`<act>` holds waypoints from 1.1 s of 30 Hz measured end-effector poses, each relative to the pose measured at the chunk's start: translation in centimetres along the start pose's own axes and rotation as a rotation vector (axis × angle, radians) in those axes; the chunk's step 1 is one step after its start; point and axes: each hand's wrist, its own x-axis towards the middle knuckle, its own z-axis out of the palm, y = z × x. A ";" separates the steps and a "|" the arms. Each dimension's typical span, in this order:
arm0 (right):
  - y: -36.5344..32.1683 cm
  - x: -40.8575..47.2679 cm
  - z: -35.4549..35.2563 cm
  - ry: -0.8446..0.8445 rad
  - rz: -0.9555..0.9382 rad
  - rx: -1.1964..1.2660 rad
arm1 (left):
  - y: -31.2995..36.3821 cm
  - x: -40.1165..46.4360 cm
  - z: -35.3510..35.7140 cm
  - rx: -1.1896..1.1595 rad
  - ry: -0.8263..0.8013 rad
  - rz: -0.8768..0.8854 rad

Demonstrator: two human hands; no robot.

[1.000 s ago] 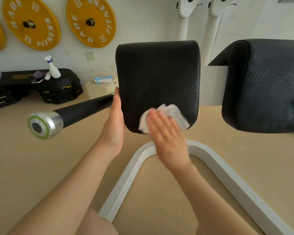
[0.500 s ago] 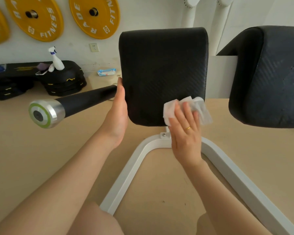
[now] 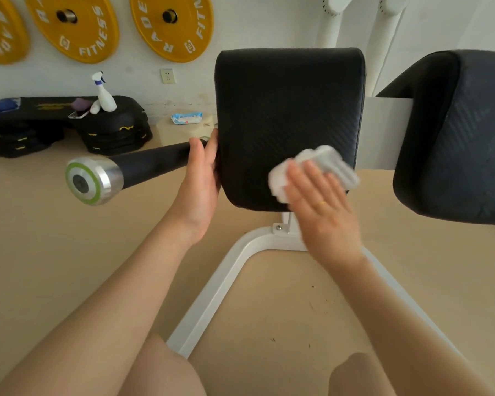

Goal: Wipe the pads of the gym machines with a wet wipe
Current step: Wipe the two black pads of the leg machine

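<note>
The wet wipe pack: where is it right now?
In the head view the wet wipe pack lies upper centre-left by the wall, between the stacked black step platforms and the black pad.

left hand: fingers straight, edge-on | right hand: flat, fingers spread, blurred
</note>
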 end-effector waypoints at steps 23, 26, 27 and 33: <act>-1.8 18.2 -7.0 -0.328 0.825 0.773 | 10.2 6.1 0.2 -0.159 0.504 -0.343; -1.6 23.5 -7.5 -0.461 0.880 0.812 | 12.8 6.3 0.7 -0.217 0.498 -0.497; -1.5 25.1 -7.3 -0.506 0.860 0.786 | 13.4 6.4 0.7 -0.226 0.484 -0.542; -0.5 32.7 -2.0 -0.576 0.544 0.602 | 15.5 8.0 -1.4 -0.350 0.394 -0.799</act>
